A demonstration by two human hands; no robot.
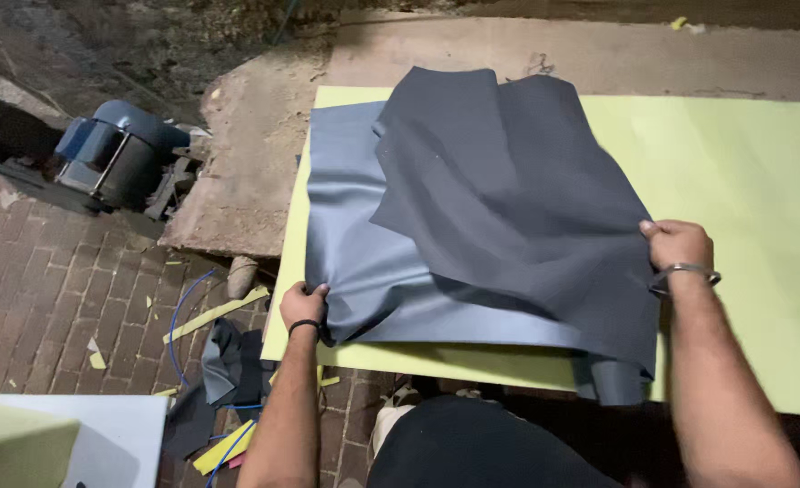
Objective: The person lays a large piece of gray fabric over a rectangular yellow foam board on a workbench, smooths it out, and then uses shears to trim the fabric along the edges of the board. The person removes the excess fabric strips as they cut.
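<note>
Both hands clamp a limp grey leather sheet (481,208): left hand (302,305) at its near corner, right hand (678,244) at the far edge; soft, floppy, best held by edges.

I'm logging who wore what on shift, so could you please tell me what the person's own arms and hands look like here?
Both arms are bare, with no sleeves in view, and neither hand is gloved. The left hand has a thin black band round its wrist. The right hand has a silver metal bracelet at the wrist. No rings can be made out.
</note>
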